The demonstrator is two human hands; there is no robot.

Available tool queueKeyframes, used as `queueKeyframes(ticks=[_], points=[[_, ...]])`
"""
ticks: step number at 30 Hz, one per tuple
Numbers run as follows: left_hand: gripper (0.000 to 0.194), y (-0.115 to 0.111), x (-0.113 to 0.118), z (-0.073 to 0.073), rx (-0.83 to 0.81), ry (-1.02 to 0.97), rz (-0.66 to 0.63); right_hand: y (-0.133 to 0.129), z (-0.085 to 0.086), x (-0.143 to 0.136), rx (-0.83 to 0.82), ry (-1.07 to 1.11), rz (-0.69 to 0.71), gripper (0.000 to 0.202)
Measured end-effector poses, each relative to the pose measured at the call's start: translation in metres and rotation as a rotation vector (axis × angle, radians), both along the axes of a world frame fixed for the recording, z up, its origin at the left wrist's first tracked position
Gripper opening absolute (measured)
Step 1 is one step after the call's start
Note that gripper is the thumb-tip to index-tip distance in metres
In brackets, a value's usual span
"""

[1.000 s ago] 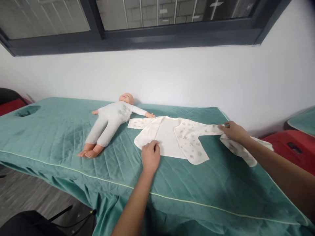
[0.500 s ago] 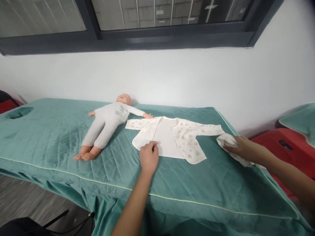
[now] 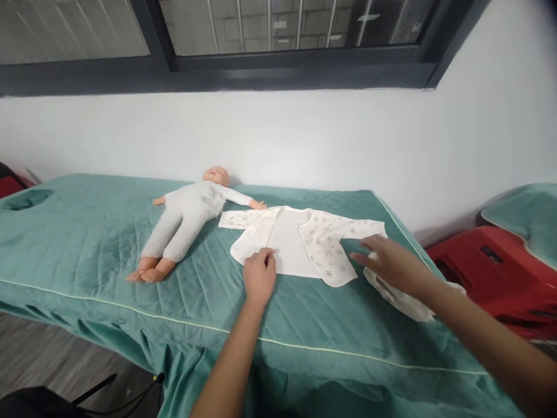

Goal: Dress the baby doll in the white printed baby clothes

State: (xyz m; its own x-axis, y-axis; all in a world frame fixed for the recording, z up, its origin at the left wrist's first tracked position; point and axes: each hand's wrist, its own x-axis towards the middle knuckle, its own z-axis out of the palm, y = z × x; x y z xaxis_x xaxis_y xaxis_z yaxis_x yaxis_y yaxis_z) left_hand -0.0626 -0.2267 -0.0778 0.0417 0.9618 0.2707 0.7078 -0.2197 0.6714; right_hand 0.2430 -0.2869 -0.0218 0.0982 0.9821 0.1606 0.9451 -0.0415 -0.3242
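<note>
A white baby shirt with a small print lies spread with its front open and sleeves stretched out. My left hand rests at its lower hem with the fingers curled closed; whether cloth is between them is hidden. Over a crumpled pale printed cloth, my right hand hovers with fingers apart, holding nothing. That cloth lies right of the shirt, partly covered by my hand and forearm. To the left, a baby doll in white lies on its back, one hand near the shirt's left sleeve.
A green quilted cover drapes the bed under everything, with a hole at its far left. Behind stands a white wall below a dark-framed window. Red plastic furniture stands past the bed's right end.
My right hand has let go of the crumpled cloth and moved left toward the shirt's right sleeve, its fingers spreading. My left hand stays at the hem. The view has shifted slightly.
</note>
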Motion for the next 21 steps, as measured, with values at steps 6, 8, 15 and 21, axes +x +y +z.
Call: queueKeyframes(ticks=[6, 8, 15, 21], points=[[0.026, -0.001, -0.001, -0.002, 0.007, -0.016, -0.018, 0.059, -0.026, -0.106, -0.116, -0.131, 0.074, 0.033], [0.026, -0.001, -0.001, -0.002, 0.006, -0.019, -0.021, 0.075, -0.032, -0.121, -0.111, -0.123, 0.019, 0.032], [0.026, -0.001, -0.002, -0.001, 0.005, -0.028, -0.015, 0.101, -0.042, -0.087, -0.11, 0.065, -0.003, 0.021], [0.027, -0.001, -0.002, 0.0, -0.014, -0.013, -0.008, 0.095, -0.037, -0.015, 0.034, 0.24, -0.214, 0.031]])
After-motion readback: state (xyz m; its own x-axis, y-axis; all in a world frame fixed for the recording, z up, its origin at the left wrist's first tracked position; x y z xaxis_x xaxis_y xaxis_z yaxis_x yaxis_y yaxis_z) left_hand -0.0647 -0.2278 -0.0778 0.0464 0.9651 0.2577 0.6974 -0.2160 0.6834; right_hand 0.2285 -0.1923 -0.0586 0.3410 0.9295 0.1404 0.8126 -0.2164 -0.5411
